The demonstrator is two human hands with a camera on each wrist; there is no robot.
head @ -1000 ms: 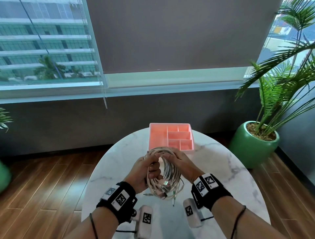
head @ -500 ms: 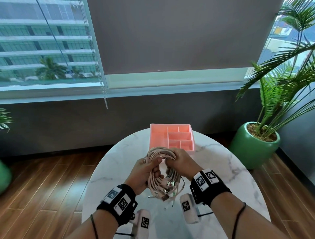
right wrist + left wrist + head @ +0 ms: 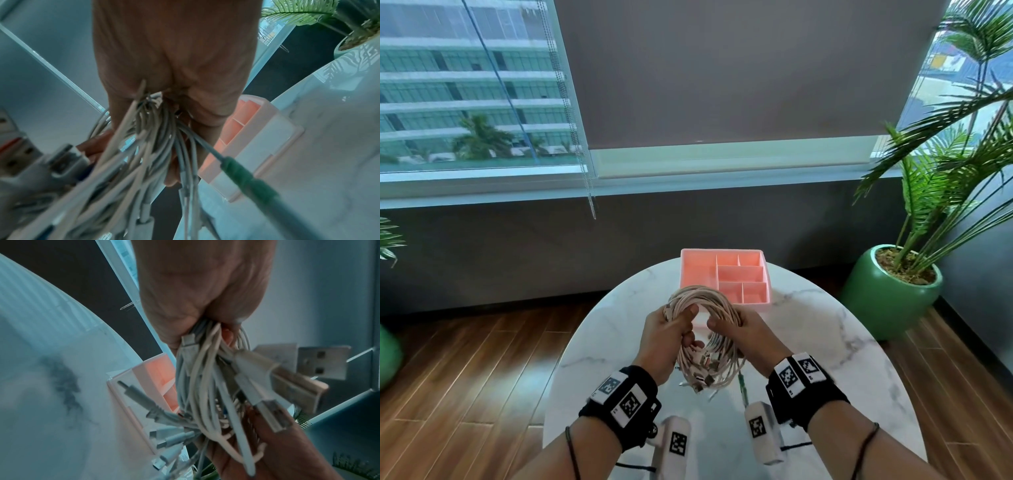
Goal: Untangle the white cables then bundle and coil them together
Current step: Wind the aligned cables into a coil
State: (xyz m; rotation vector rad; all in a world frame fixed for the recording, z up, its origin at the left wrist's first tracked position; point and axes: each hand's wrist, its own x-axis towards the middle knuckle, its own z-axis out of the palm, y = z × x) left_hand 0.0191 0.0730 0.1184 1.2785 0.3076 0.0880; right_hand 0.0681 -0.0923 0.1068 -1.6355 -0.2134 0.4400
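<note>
A coil of white cables (image 3: 705, 305) hangs in the air above the round marble table (image 3: 835, 359), held upright as a loop. My left hand (image 3: 671, 332) grips the coil's left side, thumb over the top strands. My right hand (image 3: 739, 329) grips its right side. Several USB plugs (image 3: 702, 371) dangle from the loop's lower part. In the left wrist view the cable bundle (image 3: 205, 386) runs out of my curled fingers with plugs (image 3: 287, 386) spread out. In the right wrist view the strands (image 3: 148, 146) leave my closed palm, and one green-tipped plug (image 3: 246, 177) sticks out.
A pink divided organiser tray (image 3: 726, 277) sits on the table just beyond the coil. A potted palm in a green pot (image 3: 890, 294) stands right of the table. Wooden floor surrounds the table; a dark wall and window lie behind.
Both hands have lifted the coil a little and carried it toward the tray. The loop now stands wider at the top, with my thumbs closer together.
</note>
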